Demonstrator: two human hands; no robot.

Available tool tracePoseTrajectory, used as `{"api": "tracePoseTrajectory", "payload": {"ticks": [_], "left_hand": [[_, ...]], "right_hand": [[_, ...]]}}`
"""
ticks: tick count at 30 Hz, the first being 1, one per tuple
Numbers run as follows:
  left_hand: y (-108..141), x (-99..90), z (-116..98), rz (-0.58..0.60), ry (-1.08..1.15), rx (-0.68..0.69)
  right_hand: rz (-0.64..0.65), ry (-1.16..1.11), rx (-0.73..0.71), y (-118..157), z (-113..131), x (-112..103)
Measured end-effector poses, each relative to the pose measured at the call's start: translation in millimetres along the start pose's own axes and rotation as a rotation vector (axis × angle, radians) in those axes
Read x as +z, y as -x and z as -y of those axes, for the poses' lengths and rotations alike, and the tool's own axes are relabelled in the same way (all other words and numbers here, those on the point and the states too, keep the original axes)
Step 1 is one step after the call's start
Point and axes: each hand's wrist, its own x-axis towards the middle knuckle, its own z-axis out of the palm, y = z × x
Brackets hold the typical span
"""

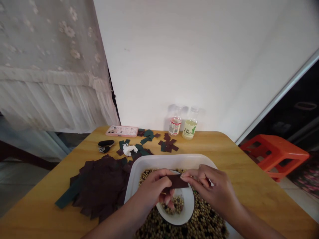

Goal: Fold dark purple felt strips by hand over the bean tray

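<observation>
A dark brown rectangular piece (177, 181) is held between both hands above a white bowl (187, 205). My left hand (159, 186) grips its left end, with the thumb on top. The thumb and fingertips of my right hand (209, 182) pinch its upper right part. Small beads (178, 204) lie in the bowl, partly hidden by my left fingers. The bowl rests on many tan and dark beads (201, 219) in a white tray (144, 160).
On the wooden table (244, 169), a big pile of dark pieces (102, 186) lies left of the tray. Behind are a phone (122, 131), black keys (106, 145), crumpled tissue (129, 149), scattered pieces (169, 143) and two bottles (175, 125). An orange stool (276, 152) stands right.
</observation>
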Motion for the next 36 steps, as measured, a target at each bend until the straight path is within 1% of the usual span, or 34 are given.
{"api": "tracePoseTrajectory", "payload": {"ticks": [2, 4, 7, 10, 13, 17, 19, 21, 23, 25, 28, 30, 36], "left_hand": [[0.4, 0.6, -0.7, -0.013, 0.003, 0.008], [0.9, 1.5, -1.9, -0.030, 0.005, -0.001], [1.2, 2.9, -3.9, -0.050, 0.015, -0.007], [2.3, 3.7, -4.3, -0.069, 0.017, 0.023], [4.5, 4.3, -3.5, -0.063, -0.012, 0.031], [5.7, 4.9, -4.0, -0.008, -0.048, -0.023], [4.7, 4.9, -5.0, -0.032, -0.033, -0.028], [3.2, 4.3, -5.5, -0.083, -0.001, -0.010], [1.8, 3.3, -4.8, -0.107, 0.024, 0.009], [1.1, 2.3, -3.1, -0.076, 0.029, 0.014], [1.7, 2.1, -0.4, 0.035, -0.002, 0.002], [2.6, 2.8, 0.2, 0.061, -0.020, -0.003], [1.9, 3.9, -2.4, -0.042, 0.028, 0.000]], "right_hand": [[-0.017, 0.003, 0.014, -0.3, -1.3, 0.0], [-0.007, 0.008, 0.014, -0.9, -1.3, -0.1], [0.044, 0.013, 0.005, -2.1, 1.0, -0.3], [0.072, 0.011, -0.004, -2.5, 2.7, -0.6], [0.033, -0.001, 0.004, -1.9, 1.7, -0.7], [-0.003, 0.002, 0.038, -1.7, -0.7, -0.8], [0.011, 0.005, 0.033, -2.1, -0.4, -0.9], [0.043, 0.013, 0.006, -2.8, 1.2, -1.0], [0.062, 0.019, -0.021, -3.6, 3.1, -1.0], [0.050, 0.018, -0.026, -4.5, 4.5, -1.0], [0.006, 0.027, -0.018, -5.6, 4.5, -1.1], [-0.002, 0.037, -0.017, -5.7, 3.9, -1.0], [0.022, 0.017, -0.034, -2.9, 3.5, 0.1]]}}
